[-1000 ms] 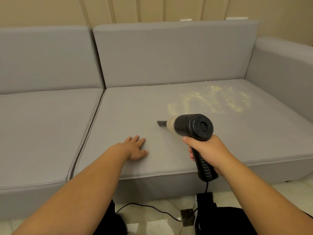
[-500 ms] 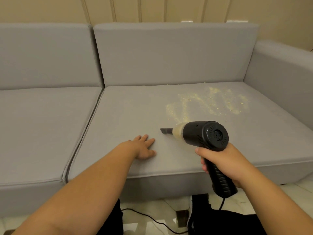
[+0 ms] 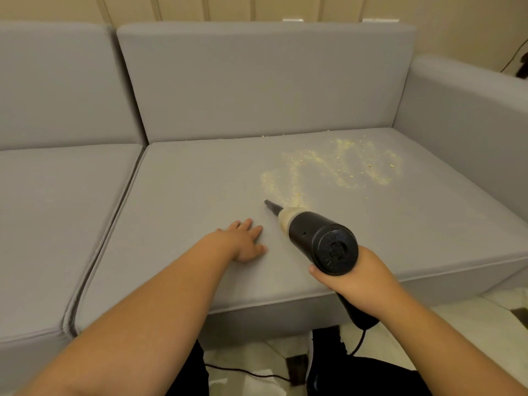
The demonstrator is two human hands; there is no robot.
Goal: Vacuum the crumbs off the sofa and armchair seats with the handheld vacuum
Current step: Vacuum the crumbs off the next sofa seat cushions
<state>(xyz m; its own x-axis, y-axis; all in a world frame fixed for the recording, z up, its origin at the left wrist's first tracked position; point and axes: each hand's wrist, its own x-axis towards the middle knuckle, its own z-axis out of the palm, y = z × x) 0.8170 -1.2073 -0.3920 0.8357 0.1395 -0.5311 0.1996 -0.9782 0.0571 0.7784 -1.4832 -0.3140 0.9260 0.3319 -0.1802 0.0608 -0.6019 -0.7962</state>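
The handheld vacuum (image 3: 320, 238), a matte black cylinder with a ribbed round end cap, a clear crumb-filled collar and a tapered dark nozzle, sits in the right hand (image 3: 360, 284), whose fingers wrap its ribbed handle. Just beyond the nozzle tip, pale yellow crumbs (image 3: 340, 167) lie in powdery streaks on the smooth grey woven seat cushion (image 3: 200, 190). The left hand (image 3: 245, 241) rests flat, fingers spread, beside the nozzle. A thin black cord (image 3: 360, 341) hangs below the grip.
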